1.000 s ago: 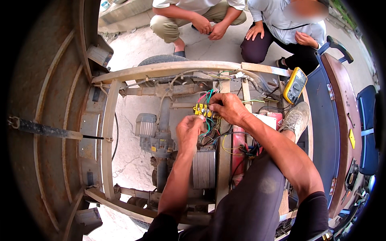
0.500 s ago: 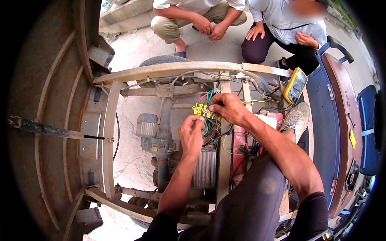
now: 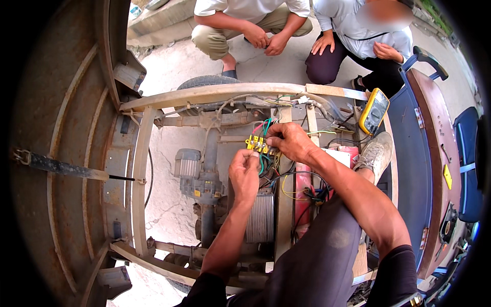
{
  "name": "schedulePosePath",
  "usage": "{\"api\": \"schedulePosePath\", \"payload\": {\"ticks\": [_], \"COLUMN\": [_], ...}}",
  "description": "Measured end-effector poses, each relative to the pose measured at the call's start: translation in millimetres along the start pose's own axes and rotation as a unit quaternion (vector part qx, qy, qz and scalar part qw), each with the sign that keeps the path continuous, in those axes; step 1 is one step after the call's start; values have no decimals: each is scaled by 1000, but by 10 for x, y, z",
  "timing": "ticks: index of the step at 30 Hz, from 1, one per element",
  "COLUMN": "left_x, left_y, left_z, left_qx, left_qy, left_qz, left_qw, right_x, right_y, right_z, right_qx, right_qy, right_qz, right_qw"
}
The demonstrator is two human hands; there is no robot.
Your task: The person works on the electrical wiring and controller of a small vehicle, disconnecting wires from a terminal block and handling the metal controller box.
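Observation:
A yellow terminal block [image 3: 251, 143] with metal screws sits between my hands, above the opening in the vehicle frame. My left hand [image 3: 243, 175] is closed, thumb and fingertip pinched at the block's lower edge. From the right, my right hand [image 3: 290, 144] reaches over the block's right end, fingers curled and closed on it; that end is partly hidden. Green wires [image 3: 267, 126] and a pink-red wire come up from the block's upper side. More green wires hang below it, between my hands.
The metal frame [image 3: 215, 93] surrounds a motor [image 3: 187, 162], a finned metal box [image 3: 261, 217], red casings and loose wires. A yellow multimeter [image 3: 374, 111] leans at the right rail, near my shoe [image 3: 376, 157]. Two people squat beyond the frame. A blue seat base [image 3: 404, 148] stands right.
The whole view has shifted slightly. Both hands stay at the terminal block, with only small finger movement.

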State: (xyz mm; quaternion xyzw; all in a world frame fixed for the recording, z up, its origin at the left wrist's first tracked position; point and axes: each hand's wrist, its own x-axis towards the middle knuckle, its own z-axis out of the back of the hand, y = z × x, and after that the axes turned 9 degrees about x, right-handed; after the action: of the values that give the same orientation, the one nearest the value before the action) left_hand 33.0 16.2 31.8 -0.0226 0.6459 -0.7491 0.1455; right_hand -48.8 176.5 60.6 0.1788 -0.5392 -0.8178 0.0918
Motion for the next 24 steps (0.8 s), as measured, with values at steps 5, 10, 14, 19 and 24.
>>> {"api": "schedulePosePath", "payload": {"ticks": [5,10,14,19,24], "left_x": [0,6,34,55,11], "left_y": [-41,-74,-49,94,-83], "left_z": [19,60,51,25,82], "left_qx": [-186,-82,-31,-71,-145], "left_qy": [-21,26,56,35,58], "left_qz": [56,135,121,90,151], "left_qw": [981,987,991,993,976], "right_x": [-19,-16,-7,-6,-4], "right_y": [50,80,12,80,-14], "right_z": [31,17,15,7,38], "right_qx": [-8,17,19,8,4], "right_qy": [-4,-12,-17,-10,4], "right_qz": [-23,-13,-14,-2,12], "right_qw": [1000,1000,1000,1000,1000]}}
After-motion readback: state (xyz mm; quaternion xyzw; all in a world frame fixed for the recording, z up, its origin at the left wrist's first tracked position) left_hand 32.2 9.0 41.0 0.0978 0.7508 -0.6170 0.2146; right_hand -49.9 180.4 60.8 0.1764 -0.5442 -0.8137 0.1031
